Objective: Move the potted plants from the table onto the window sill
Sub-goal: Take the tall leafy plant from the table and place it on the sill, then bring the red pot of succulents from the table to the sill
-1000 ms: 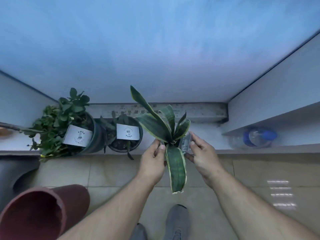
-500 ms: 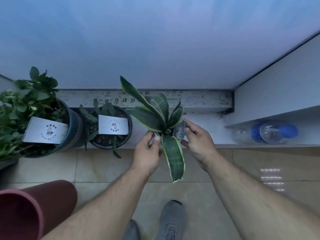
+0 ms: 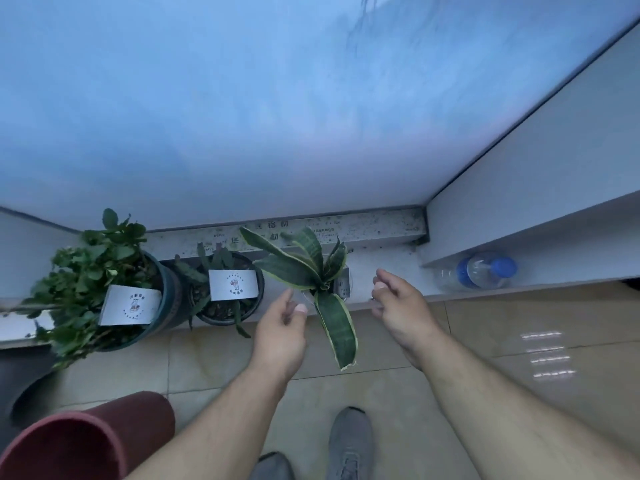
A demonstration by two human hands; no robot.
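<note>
Green snake plant (image 3: pixel 311 271): sits on the window sill (image 3: pixel 388 275), near its front edge.
Your hands: left hand (image 3: pixel 280 327) and right hand (image 3: pixel 398 306) hold nothing, fingers loosely apart.
Risk: brush that overhanging leaf and you could topple it.

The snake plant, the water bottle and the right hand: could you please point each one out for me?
snake plant (image 3: pixel 304 268), head view, on a broad upper leaf.
water bottle (image 3: pixel 479 270), head view, on its clear body.
right hand (image 3: pixel 398 308), head view, on the back of the hand.

Two bare forearms, no sleeves or jewellery visible. Left hand (image 3: pixel 280 336) and right hand (image 3: pixel 401 306) ungloved. Grey lace-up trainers (image 3: pixel 350 441) below, one mostly cropped.
</note>
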